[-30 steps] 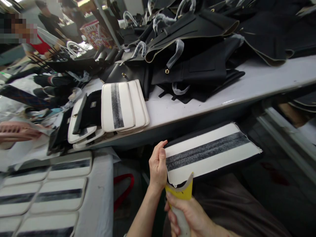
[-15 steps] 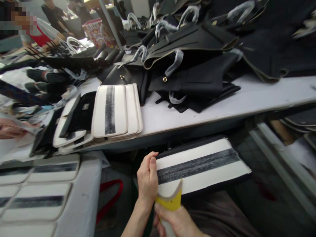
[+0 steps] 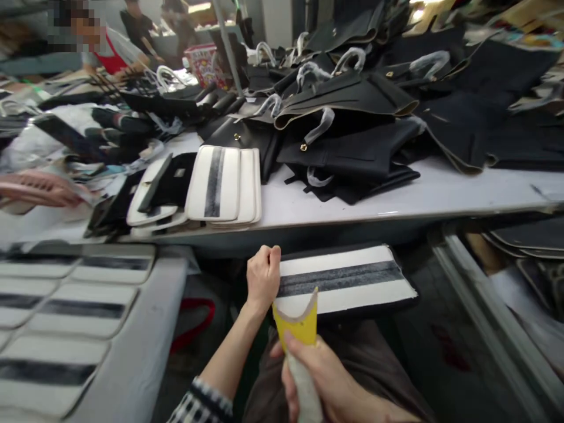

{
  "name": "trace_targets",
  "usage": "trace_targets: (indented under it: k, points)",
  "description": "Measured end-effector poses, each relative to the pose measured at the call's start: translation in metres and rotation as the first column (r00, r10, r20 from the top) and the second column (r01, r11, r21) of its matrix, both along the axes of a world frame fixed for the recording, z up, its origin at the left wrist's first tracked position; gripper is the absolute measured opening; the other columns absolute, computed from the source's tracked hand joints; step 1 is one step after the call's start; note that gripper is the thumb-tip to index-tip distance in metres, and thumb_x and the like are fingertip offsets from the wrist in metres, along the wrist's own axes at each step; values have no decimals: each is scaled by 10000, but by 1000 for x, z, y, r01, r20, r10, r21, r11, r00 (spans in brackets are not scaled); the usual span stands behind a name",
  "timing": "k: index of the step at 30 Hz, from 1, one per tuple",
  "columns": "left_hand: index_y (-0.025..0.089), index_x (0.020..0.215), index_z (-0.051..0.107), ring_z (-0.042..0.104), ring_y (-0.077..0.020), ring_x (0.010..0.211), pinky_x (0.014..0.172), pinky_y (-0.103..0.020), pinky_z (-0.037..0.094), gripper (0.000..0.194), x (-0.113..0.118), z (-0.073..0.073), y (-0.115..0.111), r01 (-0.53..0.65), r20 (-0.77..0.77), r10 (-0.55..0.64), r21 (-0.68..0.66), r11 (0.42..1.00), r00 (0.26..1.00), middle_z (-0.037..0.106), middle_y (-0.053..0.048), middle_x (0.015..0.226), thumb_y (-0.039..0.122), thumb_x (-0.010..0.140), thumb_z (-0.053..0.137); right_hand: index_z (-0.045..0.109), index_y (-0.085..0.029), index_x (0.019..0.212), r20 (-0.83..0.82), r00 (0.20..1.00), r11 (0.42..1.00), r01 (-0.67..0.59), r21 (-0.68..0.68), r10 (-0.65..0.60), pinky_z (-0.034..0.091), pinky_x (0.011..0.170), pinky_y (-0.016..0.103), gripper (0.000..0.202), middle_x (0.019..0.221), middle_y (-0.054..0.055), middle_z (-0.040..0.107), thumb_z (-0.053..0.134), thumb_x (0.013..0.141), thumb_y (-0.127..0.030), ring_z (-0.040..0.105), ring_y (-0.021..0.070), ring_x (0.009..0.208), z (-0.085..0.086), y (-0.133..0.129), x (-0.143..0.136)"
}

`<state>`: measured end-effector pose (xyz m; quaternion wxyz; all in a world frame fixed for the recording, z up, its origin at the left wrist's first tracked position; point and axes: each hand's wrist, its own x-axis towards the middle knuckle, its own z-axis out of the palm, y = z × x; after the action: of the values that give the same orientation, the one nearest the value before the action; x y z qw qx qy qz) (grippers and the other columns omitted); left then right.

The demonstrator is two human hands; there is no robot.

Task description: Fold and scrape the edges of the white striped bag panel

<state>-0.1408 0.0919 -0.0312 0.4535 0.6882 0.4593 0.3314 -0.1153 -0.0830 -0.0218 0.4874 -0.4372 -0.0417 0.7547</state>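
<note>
A white panel with a dark grey stripe (image 3: 343,277), lying over a larger black piece (image 3: 352,314), extends across my lap below the table edge. At its left end my left hand (image 3: 263,275) is closed on the edge, thumb on top. My right hand (image 3: 311,364) grips the pale handle of a yellow tool with a crescent-shaped edge (image 3: 304,332). One horn of that crescent overlaps the panel's near left part; I cannot tell if it touches.
Striped white panels (image 3: 215,182) are stacked on the white table (image 3: 352,216), near black bag pieces (image 3: 343,153) with wrapped handles. More panels (image 3: 79,308) lie on a surface at left. A metal frame (image 3: 484,305) stands at right. A person (image 3: 114,53) is at far left.
The view has shifted, and the panel now appears more level and slightly higher. The yellow tool sits higher in view. Both hands keep their grips.
</note>
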Motion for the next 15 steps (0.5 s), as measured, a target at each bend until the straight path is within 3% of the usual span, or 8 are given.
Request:
trace_targets:
  k: [2, 4, 7, 10, 12, 14, 15]
  points:
    - [197, 865, 645, 631, -229, 917, 940, -407, 448, 529, -7, -5, 0, -27, 95, 36, -91, 995, 995, 690, -80, 906, 593, 964, 307, 667, -273, 903, 48, 998, 999, 46, -18, -45, 368, 326, 245, 530, 445, -23, 545, 660, 669, -749, 456, 142, 313, 16, -11, 21]
    - [180, 1045, 641, 641, -216, 1053, 963, -386, 478, 575, -19, -11, -6, -52, 190, 82, -158, 986, 978, 695, -108, 1116, 561, 988, 214, 662, -298, 979, 103, 972, 977, 213, -11, -210, 378, 353, 260, 476, 529, -13, 547, 702, 694, -677, 440, 126, 343, 31, -20, 56]
    - [175, 1253, 576, 560, -228, 1245, 1072, -398, 432, 488, -46, -17, -29, -53, 318, 147, -287, 957, 937, 608, -121, 1333, 509, 975, 354, 656, -321, 1029, 252, 868, 898, 439, 15, -428, 419, 422, 264, 330, 754, 50, 596, 675, 796, -554, 450, 98, 445, 46, -30, 126]
    - [219, 1350, 533, 433, -261, 1369, 1158, -422, 340, 508, -69, -16, -63, 11, 392, 191, -458, 889, 900, 500, -94, 1460, 462, 904, 532, 664, -283, 970, 473, 704, 819, 570, 69, -530, 367, 411, 227, 290, 770, 78, 577, 548, 895, -539, 437, 68, 473, 45, -38, 198]
    - [276, 1401, 488, 375, -298, 1404, 1171, -457, 317, 626, -73, -13, -84, 26, 287, 106, -419, 908, 952, 446, -57, 1505, 472, 822, 622, 641, -231, 904, 618, 599, 793, 605, 68, -510, 328, 404, 204, 322, 650, 42, 512, 510, 923, -525, 439, 63, 476, 39, -41, 239]
    - [407, 1390, 479, 395, -312, 1389, 1167, -468, 329, 699, -67, -10, -96, -131, 56, 151, -257, 957, 987, 486, 42, 1474, 520, 728, 672, 590, -212, 888, 742, 504, 792, 608, 58, -441, 298, 381, 181, 326, 633, -3, 482, 485, 941, -516, 394, 51, 437, 31, -42, 277]
    - [540, 1337, 469, 470, -280, 1338, 1108, -440, 425, 640, -61, -9, -98, -218, -80, 206, -190, 957, 975, 546, 142, 1399, 555, 724, 652, 569, -210, 903, 781, 450, 779, 623, 74, -434, 306, 377, 179, 280, 686, -2, 525, 523, 933, -485, 400, 48, 433, 26, -41, 296]
